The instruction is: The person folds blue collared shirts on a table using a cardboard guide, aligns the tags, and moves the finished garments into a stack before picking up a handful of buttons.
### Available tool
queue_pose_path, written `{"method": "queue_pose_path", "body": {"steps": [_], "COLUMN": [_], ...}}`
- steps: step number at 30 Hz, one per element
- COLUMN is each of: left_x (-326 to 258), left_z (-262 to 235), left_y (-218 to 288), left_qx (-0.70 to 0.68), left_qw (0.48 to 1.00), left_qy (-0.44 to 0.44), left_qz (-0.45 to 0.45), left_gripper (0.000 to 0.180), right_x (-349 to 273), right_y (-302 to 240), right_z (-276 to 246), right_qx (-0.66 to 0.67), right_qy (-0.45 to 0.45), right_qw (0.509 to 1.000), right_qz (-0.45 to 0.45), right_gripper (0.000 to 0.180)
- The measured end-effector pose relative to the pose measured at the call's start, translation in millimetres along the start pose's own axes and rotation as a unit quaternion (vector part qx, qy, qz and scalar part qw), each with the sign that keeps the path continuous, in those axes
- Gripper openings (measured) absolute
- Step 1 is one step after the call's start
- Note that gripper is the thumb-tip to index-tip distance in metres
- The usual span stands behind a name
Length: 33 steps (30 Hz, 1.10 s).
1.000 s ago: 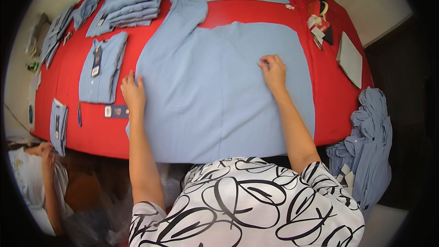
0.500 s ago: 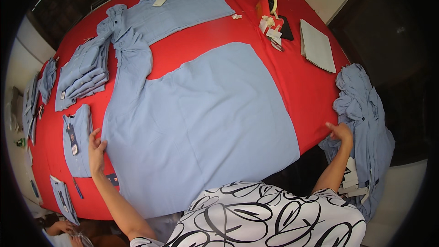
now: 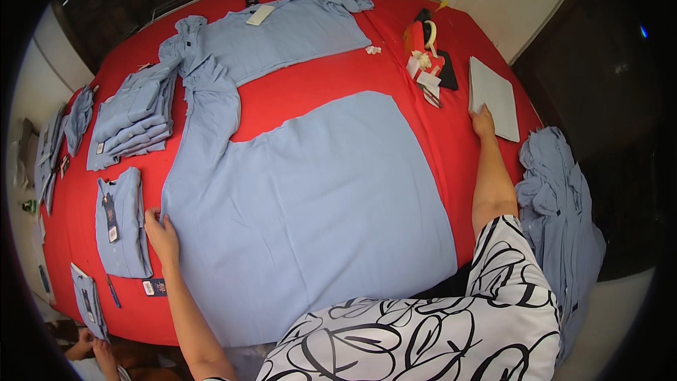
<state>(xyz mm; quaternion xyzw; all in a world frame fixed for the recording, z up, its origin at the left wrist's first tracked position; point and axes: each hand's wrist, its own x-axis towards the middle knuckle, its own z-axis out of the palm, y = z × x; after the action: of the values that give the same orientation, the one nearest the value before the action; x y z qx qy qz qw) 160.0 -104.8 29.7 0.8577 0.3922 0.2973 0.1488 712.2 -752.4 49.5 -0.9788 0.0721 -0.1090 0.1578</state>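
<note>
A light blue shirt point(image 3: 303, 204) lies spread face down across the red table in front of me, its sleeve reaching up on the left. My left hand point(image 3: 162, 240) rests at the shirt's left edge, fingers apart and holding nothing. On the right, my right hand point(image 3: 483, 122) is at the near left corner of a stack of white sheets point(image 3: 495, 92), fingers closed on its edge; how many sheets they pinch is hidden.
Folded blue shirts point(image 3: 134, 113) are piled at left, with a tagged folded shirt point(image 3: 121, 222) nearer. A second shirt point(image 3: 282, 35) lies at the back. A tape dispenser point(image 3: 423, 34) stands back right. Loose shirts point(image 3: 560, 219) hang off the right edge. Another person's hands point(image 3: 95, 349) are at lower left.
My right hand has moved from beside the hanging shirts up and forward to the white sheets. My left hand has shifted slightly right and down, to the spread shirt's edge.
</note>
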Motion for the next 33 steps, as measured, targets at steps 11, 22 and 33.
{"method": "queue_pose_path", "body": {"steps": [11,22,33], "left_x": [11,-116,-208], "left_z": [2,-80,-108], "left_y": [11,19,-22], "left_qx": [-0.098,0.115,0.100], "left_qw": [0.994,0.989,0.986], "left_qy": [0.015,0.087,0.113], "left_qz": [-0.053,0.031,-0.074], "left_gripper": [0.023,0.023,0.039], "right_x": [76,-238,-401], "right_y": [73,-184,-359], "right_z": [-52,-240,-1], "right_qx": [-0.124,0.363,0.352], "right_qy": [0.152,-0.143,-0.464], "right_qw": [0.962,0.805,0.703], "right_qz": [-0.191,-0.447,-0.408], "right_gripper": [0.048,0.023,0.024]}}
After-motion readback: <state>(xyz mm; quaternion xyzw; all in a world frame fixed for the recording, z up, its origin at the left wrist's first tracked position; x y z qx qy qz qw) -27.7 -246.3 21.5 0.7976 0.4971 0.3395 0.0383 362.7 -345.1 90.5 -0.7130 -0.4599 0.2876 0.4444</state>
